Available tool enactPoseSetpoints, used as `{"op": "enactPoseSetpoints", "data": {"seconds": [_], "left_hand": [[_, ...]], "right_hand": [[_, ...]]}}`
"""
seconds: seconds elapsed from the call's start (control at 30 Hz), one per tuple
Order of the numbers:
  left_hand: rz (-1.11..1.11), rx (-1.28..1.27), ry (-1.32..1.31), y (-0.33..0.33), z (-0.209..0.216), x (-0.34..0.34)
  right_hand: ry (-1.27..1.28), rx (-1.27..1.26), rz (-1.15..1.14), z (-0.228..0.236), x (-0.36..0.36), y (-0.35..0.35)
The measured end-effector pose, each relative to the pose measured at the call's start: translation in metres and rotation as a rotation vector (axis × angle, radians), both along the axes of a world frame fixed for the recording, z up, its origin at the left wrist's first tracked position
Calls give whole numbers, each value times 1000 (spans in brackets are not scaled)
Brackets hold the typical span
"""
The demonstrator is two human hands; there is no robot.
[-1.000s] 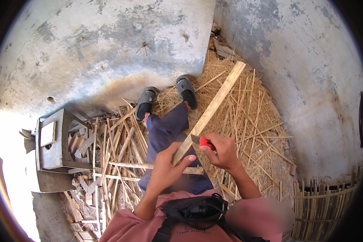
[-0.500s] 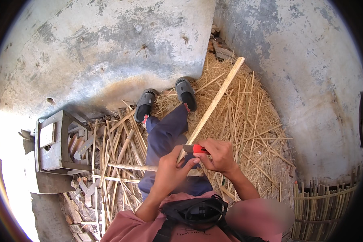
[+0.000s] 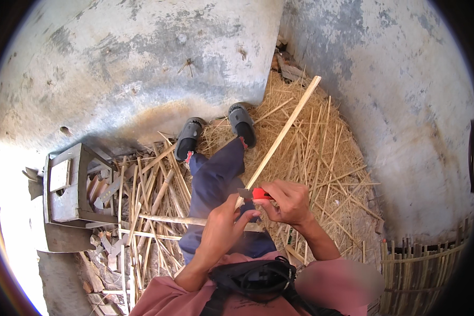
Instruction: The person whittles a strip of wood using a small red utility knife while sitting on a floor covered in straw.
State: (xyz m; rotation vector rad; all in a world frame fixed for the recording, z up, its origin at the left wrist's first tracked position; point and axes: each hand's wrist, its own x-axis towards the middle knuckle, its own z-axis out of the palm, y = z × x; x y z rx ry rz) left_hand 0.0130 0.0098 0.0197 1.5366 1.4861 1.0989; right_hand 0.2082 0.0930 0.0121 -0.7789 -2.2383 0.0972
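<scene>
A long, pale split strip of bamboo or wood slants from my lap up to the far right. My left hand is closed around its near end, thumb and fingers pinching it. My right hand grips a utility knife by its red handle. The knife's dark, flat blade lies across the strip, just beyond my left fingertips, and appears to touch it. Under my hands, a thicker pale stick rests across my thighs.
Straw-like shavings and thin strips cover the floor ahead and right. More sticks lie at the left, beside a worn wooden stool on its side. Weathered walls rise ahead and right. A slatted bamboo basket stands at lower right.
The strip's far end has shifted slightly right and down. The blade now sits at a slightly different tilt on the strip. Both hands keep their grips.
</scene>
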Motion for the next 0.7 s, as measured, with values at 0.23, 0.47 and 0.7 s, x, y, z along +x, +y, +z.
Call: {"op": "enactPoseSetpoints", "data": {"seconds": [0.23,0.47,0.7], "left_hand": [[-20,-104,23,-2,10,-5],[12,34,-21,-3,2,-5],[24,44,-20,-6,-2,-5]], "right_hand": [[-33,27,-29,5,-2,3],[-24,74,-31,4,-5,5],[-26,96,-34,3,-6,6]]}}
